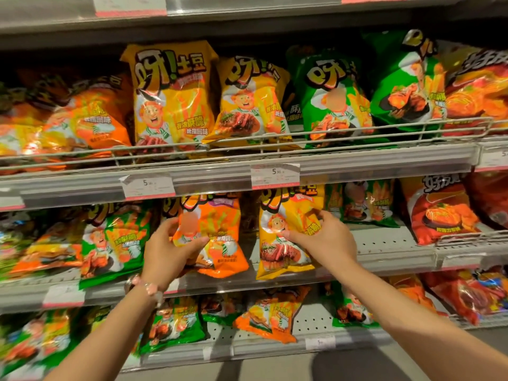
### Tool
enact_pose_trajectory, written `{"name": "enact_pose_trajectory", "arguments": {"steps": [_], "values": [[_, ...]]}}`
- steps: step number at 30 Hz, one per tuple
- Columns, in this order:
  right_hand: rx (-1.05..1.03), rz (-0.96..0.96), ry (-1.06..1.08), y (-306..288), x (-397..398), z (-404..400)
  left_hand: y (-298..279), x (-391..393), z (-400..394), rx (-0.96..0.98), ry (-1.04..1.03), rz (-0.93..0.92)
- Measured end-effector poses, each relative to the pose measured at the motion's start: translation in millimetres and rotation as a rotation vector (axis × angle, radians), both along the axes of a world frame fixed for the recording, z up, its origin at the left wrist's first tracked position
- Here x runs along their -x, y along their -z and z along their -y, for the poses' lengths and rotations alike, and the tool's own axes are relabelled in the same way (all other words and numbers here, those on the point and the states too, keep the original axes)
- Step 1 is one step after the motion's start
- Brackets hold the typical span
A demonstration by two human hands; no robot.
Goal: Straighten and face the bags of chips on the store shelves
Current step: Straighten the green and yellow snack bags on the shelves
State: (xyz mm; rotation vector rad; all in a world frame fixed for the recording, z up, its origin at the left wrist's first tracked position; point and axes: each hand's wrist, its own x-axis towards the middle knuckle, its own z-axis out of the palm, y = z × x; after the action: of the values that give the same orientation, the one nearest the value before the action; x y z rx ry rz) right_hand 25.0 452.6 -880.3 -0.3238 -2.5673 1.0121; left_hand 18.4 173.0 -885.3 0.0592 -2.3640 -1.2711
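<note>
While both arms reach up from the bottom of the view, each hand holds one bag on the middle shelf [395, 259]. The left hand [167, 250], a beaded bracelet [148, 287] at its wrist, grips the orange chip bag [220, 237] by its left edge, thumb across the front and fingers curled behind. That bag stands face-forward but leans a little, its foot at the shelf's front lip, near 6 o'clock from the centre of the frame. Just to the bag's 3 o'clock, with a narrow gap between them, stands the yellow chip bag [283, 224]; the right hand [324, 237] clasps its right side, thumb pressed on the front and fingers wrapped round the edge. This bag is roughly upright and faces out, its bottom seam over the shelf lip.

At 9 o'clock from the left hand a green chip bag [115, 243] tilts leftward beside slumped orange bags. At 3 o'clock from the right hand, farther back on the shelf, stands another green bag [365, 202], then a red snack bag [439, 210] behind a wire rail.

On the upper shelf, at 12 o'clock, a tall yellow bag [173, 97] stands straight, a second yellow bag [253, 103] leans beside it, and two green bags [332, 97] follow to the right. Price tags [275, 176] hang on the shelf edge between the tiers. More green and orange bags lie on the lowest shelf, blurred.
</note>
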Motion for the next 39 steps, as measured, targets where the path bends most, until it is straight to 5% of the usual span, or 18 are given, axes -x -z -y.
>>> {"name": "enact_pose_trajectory", "arguments": {"steps": [17,19,23,27,33,36,39], "values": [[0.063,0.175,-0.048,32.2,61.9,88.9,23.9,-50.2,46.7,-0.182,-0.052,0.028],[0.126,0.144,-0.098,29.8,55.7,87.9,26.1,-46.4,44.1,-0.21,-0.035,0.043],[0.203,-0.228,-0.28,26.7,14.5,102.0,26.4,-42.4,36.9,-0.262,-0.007,0.06],[0.463,0.029,-0.702,19.0,-2.9,131.5,22.5,-39.8,29.7,-0.272,-0.01,0.04],[0.657,0.024,-0.72,19.5,6.7,140.5,19.3,-43.7,51.8,-0.337,0.099,0.057],[0.676,0.031,-0.709,20.1,8.1,138.2,17.9,-36.8,82.0,-0.359,-0.128,-0.115],[0.667,0.038,-0.674,23.3,10.6,137.0,27.3,-16.9,116.6,-0.08,-0.411,-0.019]]}}
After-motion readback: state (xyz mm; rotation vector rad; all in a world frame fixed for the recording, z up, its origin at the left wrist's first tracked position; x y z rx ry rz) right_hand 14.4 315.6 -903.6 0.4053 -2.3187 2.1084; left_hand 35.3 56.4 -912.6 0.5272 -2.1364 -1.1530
